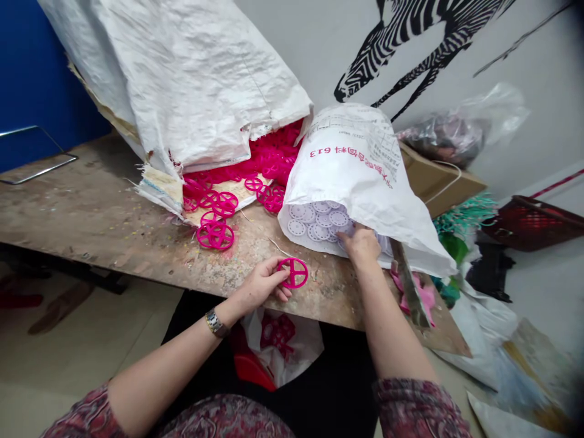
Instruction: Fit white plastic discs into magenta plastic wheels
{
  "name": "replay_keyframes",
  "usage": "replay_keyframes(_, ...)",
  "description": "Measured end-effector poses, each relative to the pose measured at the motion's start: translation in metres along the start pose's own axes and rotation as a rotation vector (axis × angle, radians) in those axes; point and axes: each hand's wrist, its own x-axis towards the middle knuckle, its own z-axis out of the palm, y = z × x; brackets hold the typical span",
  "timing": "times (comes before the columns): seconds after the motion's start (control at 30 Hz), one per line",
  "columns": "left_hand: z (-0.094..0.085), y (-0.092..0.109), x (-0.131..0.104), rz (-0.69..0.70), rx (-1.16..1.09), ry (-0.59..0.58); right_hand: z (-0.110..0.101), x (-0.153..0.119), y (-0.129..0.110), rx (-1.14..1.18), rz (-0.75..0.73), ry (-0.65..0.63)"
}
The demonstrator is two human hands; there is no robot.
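My left hand (261,283) grips a pink plastic wheel (294,272) flat on the worn wooden table (100,213), near its front edge. My right hand (361,244) reaches into the mouth of a small white sack (360,176) and touches pale lilac discs (319,220) piled inside; whether it holds one I cannot tell. A large white woven sack (182,79) lies at the back left with many pink wheels (269,161) spilling from it. Two loose pink wheels (215,234) lie in front of that sack.
A plastic bag with pink parts (280,340) hangs below the table edge over my lap. A cardboard box (433,176) and a clear bag (460,131) sit at the back right. A dark red basket (533,222) stands on the floor right. A metal blade (408,286) lies by my right forearm.
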Motion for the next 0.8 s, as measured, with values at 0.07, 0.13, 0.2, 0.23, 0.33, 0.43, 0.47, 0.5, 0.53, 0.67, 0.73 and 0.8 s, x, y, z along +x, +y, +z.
replay_keyframes(0.07,-0.001,0.0,0.0,0.002,-0.005,-0.004,0.002,0.0,0.001,0.042,0.012,0.018)
replay_keyframes(0.13,-0.001,0.0,0.0,0.01,0.001,-0.005,0.005,-0.001,0.006,0.111,0.003,0.036)
replay_keyframes(0.2,-0.002,0.0,0.0,0.017,0.008,-0.01,0.007,-0.003,0.012,0.172,-0.014,0.039)
replay_keyframes(0.23,-0.002,0.0,0.0,0.019,0.008,-0.015,0.008,-0.005,0.015,0.189,-0.025,0.037)
replay_keyframes(0.33,-0.001,0.001,0.0,0.009,-0.016,-0.021,0.006,-0.013,0.026,0.246,-0.083,0.053)
replay_keyframes(0.43,0.0,0.002,0.0,-0.011,-0.048,-0.003,0.002,-0.027,0.032,0.43,-0.14,0.104)
replay_keyframes(0.47,0.001,0.003,0.0,-0.017,-0.054,0.005,0.0,-0.033,0.033,0.531,-0.147,0.105)
replay_keyframes(0.5,0.001,0.004,0.001,-0.021,-0.06,0.011,-0.002,-0.041,0.032,0.644,-0.149,0.085)
replay_keyframes(0.53,0.002,0.004,0.001,-0.026,-0.063,0.014,-0.004,-0.05,0.03,0.767,-0.152,0.043)
replay_keyframes(0.67,0.003,0.006,0.001,-0.043,-0.059,0.015,-0.014,-0.091,0.015,1.134,-0.178,-0.177)
replay_keyframes(0.73,0.003,0.005,0.001,-0.046,-0.049,0.014,-0.017,-0.11,0.006,1.201,-0.177,-0.233)
replay_keyframes(0.8,0.002,0.004,0.001,-0.04,-0.039,0.005,-0.016,-0.124,-0.001,1.238,-0.171,-0.272)
